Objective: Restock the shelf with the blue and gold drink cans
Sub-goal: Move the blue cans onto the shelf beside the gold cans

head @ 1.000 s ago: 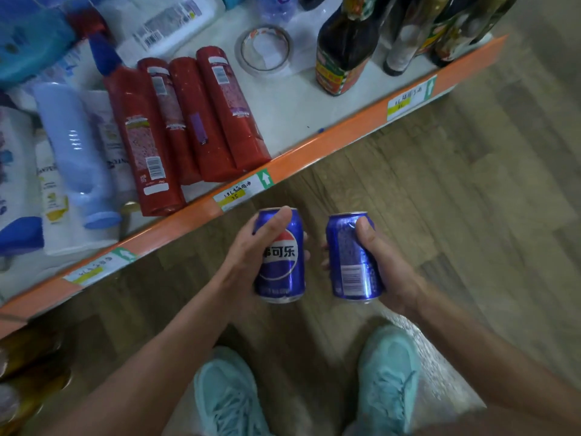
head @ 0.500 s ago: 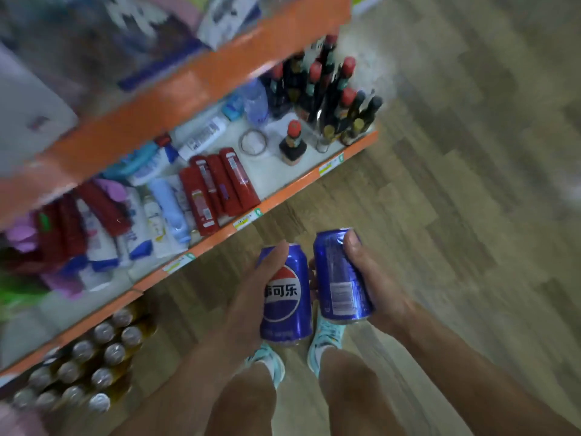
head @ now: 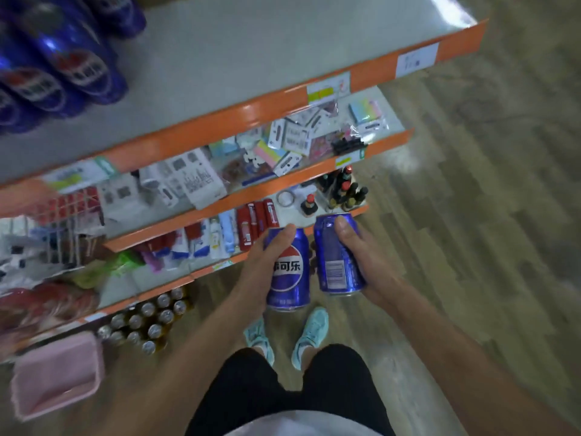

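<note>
My left hand point(head: 262, 265) grips a blue drink can point(head: 290, 275) with a red, white and blue logo. Right beside it, my right hand point(head: 361, 253) holds a second blue can point(head: 334, 262) with its barcode side toward me. Both cans are upright at waist height, in front of the shelving. On the top shelf point(head: 251, 58), at its far left, stand several blue cans point(head: 63, 58) of the same kind. The remainder of that shelf is bare grey board.
Orange-edged shelves step down below: small packaged goods point(head: 283, 143), then tubes and bottles point(head: 251, 221), with several capped bottles point(head: 147, 322) on the floor level. A pink basket point(head: 56, 372) sits at lower left. Wood floor stretches to the right.
I have stood up: the view rose from the low shelf to the top shelf with the blue cans. Both hands still hold their cans side by side.
</note>
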### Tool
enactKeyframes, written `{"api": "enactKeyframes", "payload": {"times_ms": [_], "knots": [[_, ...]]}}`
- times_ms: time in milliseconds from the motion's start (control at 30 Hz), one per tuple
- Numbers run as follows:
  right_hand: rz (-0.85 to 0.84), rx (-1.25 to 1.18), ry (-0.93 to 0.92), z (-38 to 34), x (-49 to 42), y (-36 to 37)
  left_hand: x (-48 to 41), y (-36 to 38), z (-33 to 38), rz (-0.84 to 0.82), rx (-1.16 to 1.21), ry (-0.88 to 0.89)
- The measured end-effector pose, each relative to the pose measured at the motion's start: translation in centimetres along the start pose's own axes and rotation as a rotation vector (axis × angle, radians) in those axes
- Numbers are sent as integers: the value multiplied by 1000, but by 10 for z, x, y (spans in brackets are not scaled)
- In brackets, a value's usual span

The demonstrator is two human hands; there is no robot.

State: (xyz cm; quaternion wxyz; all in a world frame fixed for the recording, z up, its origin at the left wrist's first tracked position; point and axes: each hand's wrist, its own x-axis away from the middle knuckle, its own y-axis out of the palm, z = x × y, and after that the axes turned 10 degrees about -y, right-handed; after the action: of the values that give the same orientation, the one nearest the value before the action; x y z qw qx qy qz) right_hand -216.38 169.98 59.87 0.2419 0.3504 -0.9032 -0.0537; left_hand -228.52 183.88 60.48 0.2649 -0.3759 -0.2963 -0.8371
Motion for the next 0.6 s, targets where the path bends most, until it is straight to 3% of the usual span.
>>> {"api": "enactKeyframes", "payload": {"times_ms": [600], "knots": [[-233,247,-128,-107,-43,110,82,-42,118,151,17,356]]}}
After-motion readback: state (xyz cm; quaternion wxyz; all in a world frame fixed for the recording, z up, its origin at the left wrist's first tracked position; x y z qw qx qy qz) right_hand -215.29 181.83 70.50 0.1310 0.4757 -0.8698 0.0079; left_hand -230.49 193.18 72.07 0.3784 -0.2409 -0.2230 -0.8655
